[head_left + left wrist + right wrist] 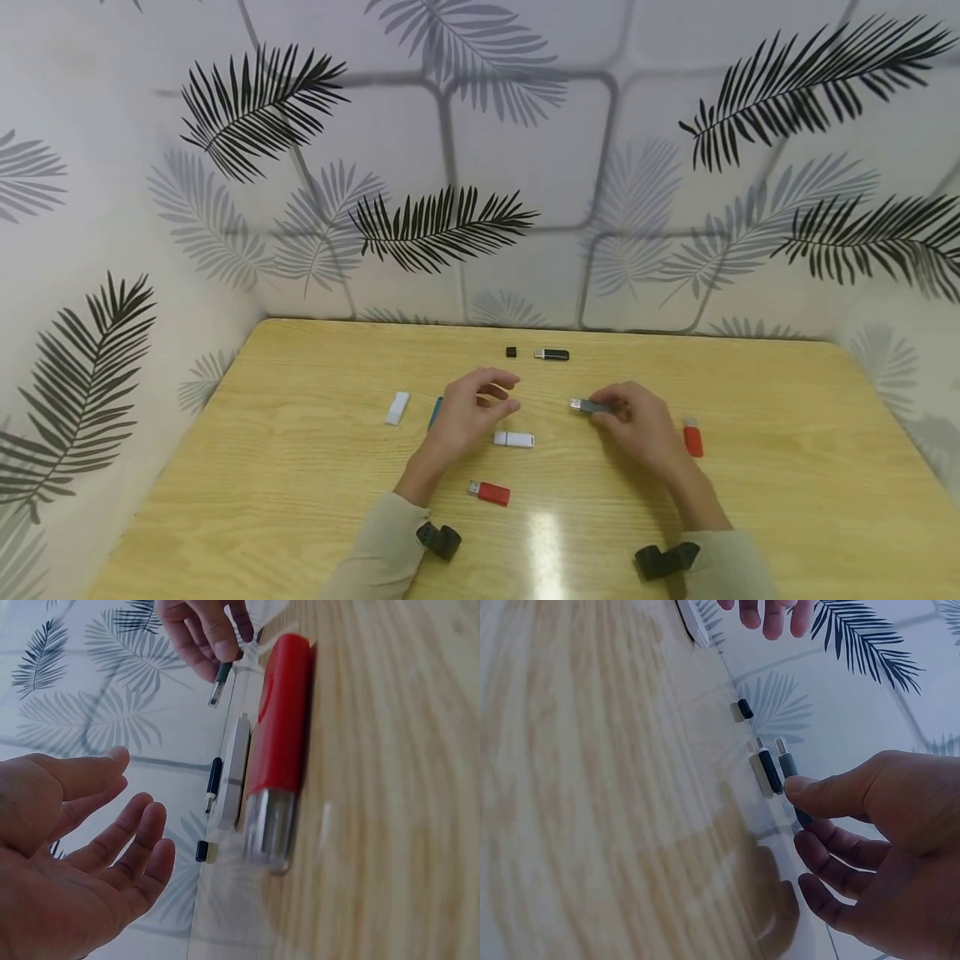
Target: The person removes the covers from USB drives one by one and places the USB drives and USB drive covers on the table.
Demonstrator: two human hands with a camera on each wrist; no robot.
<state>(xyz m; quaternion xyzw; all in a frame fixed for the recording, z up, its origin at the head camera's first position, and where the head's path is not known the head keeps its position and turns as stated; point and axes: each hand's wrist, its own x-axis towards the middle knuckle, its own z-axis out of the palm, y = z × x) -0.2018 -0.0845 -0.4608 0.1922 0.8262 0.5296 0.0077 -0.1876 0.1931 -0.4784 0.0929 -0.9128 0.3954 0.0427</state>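
Note:
Between thumb and fingers my right hand (636, 421) pinches a grey USB stick (590, 406), its metal plug pointing left. In the right wrist view the grey stick (789, 766) is held above the table. My left hand (471, 414) hovers with loosely bent fingers and holds nothing. Just below its fingers lies a white USB stick (514, 439). A blue stick (436, 412) is partly hidden behind the left hand. Nearer the front lies a red USB stick (491, 492) with its plug bare; it looms large in the left wrist view (283, 727).
At the back of the wooden table (315, 483) lie a black USB stick (552, 355) and a small black cap (512, 352). Another white stick (397, 408) is at the left. A second red stick (693, 439) lies right of the right hand. A patterned wall stands behind.

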